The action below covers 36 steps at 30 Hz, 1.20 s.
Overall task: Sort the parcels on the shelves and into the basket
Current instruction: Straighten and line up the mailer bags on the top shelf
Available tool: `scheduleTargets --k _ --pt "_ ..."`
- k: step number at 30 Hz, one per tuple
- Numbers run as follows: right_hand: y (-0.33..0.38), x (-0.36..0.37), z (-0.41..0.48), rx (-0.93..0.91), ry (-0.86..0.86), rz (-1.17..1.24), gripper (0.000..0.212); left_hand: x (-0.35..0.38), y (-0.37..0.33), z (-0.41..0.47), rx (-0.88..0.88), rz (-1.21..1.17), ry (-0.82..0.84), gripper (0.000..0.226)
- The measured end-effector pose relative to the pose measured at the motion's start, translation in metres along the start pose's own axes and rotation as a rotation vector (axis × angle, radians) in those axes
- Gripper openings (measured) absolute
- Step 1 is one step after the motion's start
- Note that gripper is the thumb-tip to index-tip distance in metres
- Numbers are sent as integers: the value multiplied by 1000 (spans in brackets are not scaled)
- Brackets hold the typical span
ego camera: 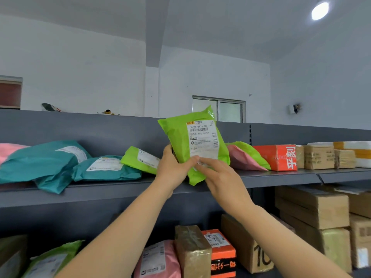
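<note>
Both hands, left hand (174, 167) and right hand (221, 177), pinch a lime-green plastic mailer parcel (193, 143) upright above the grey metal shelf (281, 176).

A round ceiling lamp (320, 11) glows at upper right against the pale ceiling, above white walls (210, 77) divided by a square column (152, 57). A sliding window (219, 109) with a metal frame sits low in the far wall, with a small white fixture (293, 108) mounted on the wall to its right. At the far left edge, a reddish shuttered opening (10, 93) meets the wall
</note>
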State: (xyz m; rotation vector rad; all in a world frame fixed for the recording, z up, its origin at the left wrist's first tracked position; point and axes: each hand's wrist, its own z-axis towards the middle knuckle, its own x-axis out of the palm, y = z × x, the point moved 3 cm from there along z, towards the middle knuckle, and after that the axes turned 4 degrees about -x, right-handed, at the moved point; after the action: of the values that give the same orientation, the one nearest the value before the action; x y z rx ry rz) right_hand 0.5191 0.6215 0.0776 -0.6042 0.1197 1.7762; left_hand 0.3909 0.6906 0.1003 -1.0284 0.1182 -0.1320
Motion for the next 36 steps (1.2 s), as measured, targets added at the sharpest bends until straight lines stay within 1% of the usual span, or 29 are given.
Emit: scheduleTargets --k 3,6,10,15,19,22,26,27,30,31,33,36 --pt "2 -4 -4 36 -1 44 39 1 0 -1 56 -10 -113 51" --pt "0 -12 -8 98 -46 73 43 -3 -14 -3 163 21 -259 49" --pt "-15 -24 -21 257 -125 62 37 -7 -25 -2 260 4 -319 44" --pt "-62 -29 -44 430 -105 36 44 10 -33 -3 328 7 -382 44" --pt "-112 -34 -45 552 -96 24 47 32 -38 -2 347 69 -426 42" --pt "-147 -29 -38 554 -33 14 49 46 -41 -1 320 150 -454 41" --pt "-178 -20 -26 527 93 50 51 64 -46 -7 272 256 -507 41" --pt "-183 -18 -23 525 122 61 49 68 -48 -10 265 287 -520 42" --pt "-193 -18 -19 548 193 57 31 77 -52 -19 251 378 -557 42" --pt "-195 -18 -18 560 199 70 29 79 -53 -23 247 402 -568 41" --pt "-199 -20 -17 585 166 134 27 84 -53 -29 236 438 -592 40" --pt "-207 -26 -16 648 13 307 24 93 -52 -37 223 483 -608 42"
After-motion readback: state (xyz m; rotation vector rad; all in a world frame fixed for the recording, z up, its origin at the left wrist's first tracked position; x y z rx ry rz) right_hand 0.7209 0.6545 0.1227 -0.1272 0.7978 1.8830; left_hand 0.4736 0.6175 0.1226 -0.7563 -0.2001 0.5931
